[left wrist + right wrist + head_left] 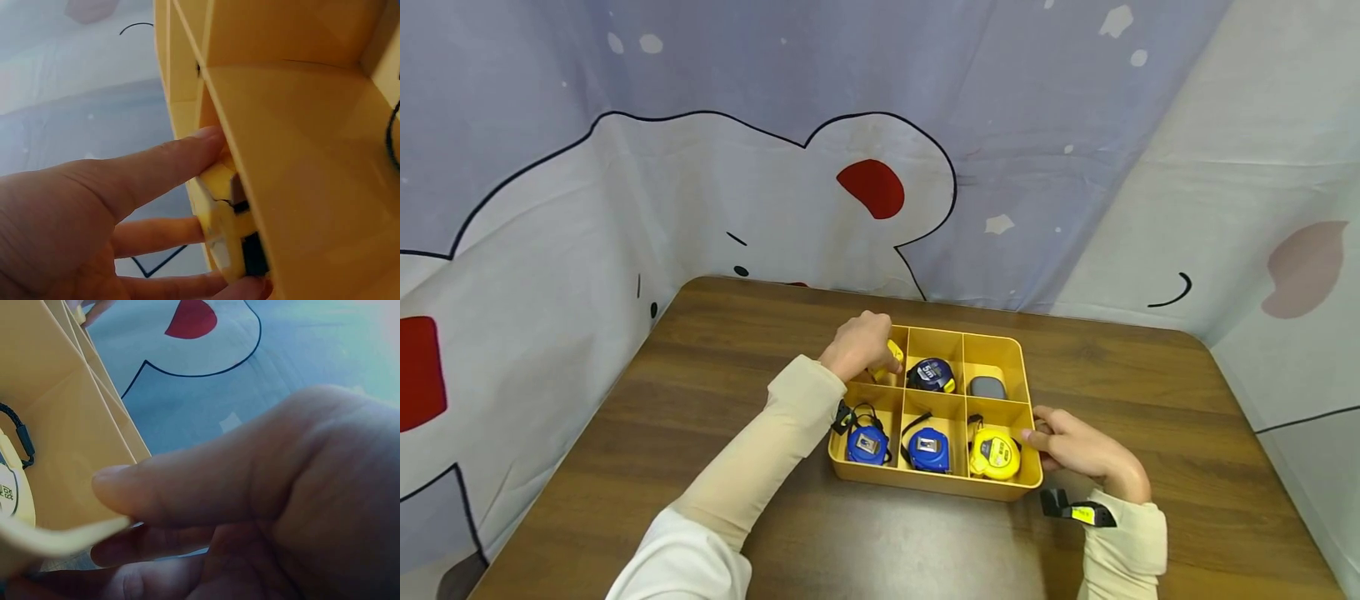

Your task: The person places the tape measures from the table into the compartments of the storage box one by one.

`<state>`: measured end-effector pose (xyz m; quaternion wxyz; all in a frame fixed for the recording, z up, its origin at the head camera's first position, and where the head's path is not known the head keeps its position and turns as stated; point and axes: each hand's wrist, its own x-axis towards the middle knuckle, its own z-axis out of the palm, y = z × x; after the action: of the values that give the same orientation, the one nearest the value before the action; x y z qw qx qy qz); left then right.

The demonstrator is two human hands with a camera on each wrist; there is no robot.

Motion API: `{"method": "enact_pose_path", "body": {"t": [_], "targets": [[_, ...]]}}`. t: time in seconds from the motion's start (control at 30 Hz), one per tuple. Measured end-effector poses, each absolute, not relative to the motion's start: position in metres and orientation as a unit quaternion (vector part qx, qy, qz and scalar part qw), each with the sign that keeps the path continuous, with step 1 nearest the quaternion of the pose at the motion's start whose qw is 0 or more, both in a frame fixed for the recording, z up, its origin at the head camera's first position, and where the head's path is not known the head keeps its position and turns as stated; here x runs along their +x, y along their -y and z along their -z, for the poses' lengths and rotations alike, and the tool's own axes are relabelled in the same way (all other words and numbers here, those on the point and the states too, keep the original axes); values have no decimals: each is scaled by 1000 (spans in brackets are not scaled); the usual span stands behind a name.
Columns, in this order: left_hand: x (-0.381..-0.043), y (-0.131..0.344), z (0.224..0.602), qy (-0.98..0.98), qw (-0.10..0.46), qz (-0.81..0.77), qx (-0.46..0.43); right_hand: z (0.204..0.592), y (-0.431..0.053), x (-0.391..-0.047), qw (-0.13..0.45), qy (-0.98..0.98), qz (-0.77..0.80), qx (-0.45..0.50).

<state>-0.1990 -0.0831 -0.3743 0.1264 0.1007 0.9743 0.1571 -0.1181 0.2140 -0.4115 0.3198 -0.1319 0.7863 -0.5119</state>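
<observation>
A yellow box [925, 481] with two rows of compartments stands on the table. My left hand [856, 344] reaches into its back left compartment and grips a yellow tape measure [220, 240], partly hidden by the fingers in the head view. With thumb inside and fingers outside, my right hand [1088, 452] pinches the box's right wall near the front corner. Beside that wall, in the front right compartment, lies another yellow tape measure [996, 454]. Two blue tape measures, one left [867, 446] and one middle [928, 450], fill out the front row.
In the back row, a dark blue tape measure [932, 374] lies in the middle compartment and a small grey rounded object [987, 387] in the right one. The brown wooden table [715, 358] meets a printed cloth [760, 192] behind and at both sides.
</observation>
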Motion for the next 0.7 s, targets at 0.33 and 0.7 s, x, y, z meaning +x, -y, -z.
{"method": "enact_pose_path", "body": {"t": [0.33, 0.7], "targets": [[-199, 80, 385, -972, 150, -143, 112, 413, -215, -116, 320, -787, 515, -114], [-198, 78, 395, -972, 146, -145, 114, 414, -214, -115, 324, -783, 519, -115]]}}
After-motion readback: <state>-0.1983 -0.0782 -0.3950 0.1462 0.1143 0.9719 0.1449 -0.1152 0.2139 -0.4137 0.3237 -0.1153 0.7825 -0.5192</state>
